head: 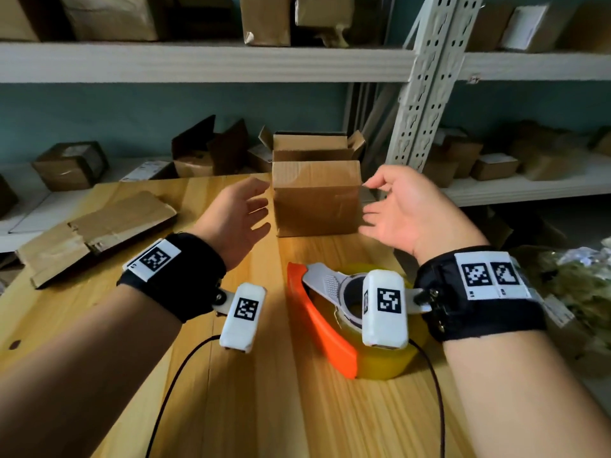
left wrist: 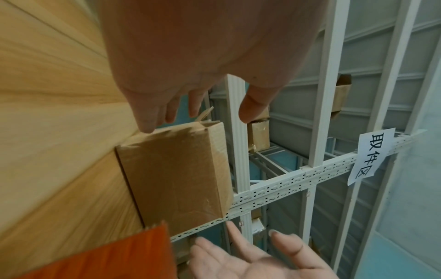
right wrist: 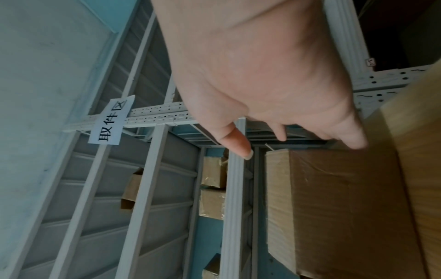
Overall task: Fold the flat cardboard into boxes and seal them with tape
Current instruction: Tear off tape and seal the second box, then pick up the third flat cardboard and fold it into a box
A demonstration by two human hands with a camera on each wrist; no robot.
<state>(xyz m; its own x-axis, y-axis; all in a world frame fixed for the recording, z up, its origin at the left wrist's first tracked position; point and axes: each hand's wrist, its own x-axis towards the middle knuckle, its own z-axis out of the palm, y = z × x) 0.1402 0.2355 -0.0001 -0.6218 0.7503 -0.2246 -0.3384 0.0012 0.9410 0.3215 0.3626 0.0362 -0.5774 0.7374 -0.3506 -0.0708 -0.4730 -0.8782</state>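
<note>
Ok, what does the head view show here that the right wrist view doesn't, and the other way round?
Only the head view shows the tape dispenser with its yellow roll on the wooden table, the flat cardboard lying at the left, the left hand, and an open box behind the closed one. Only the right wrist view shows the paper sign hanging on the shelf frame. Both show the closed box and the right hand, open beside the box and not touching it.
</note>
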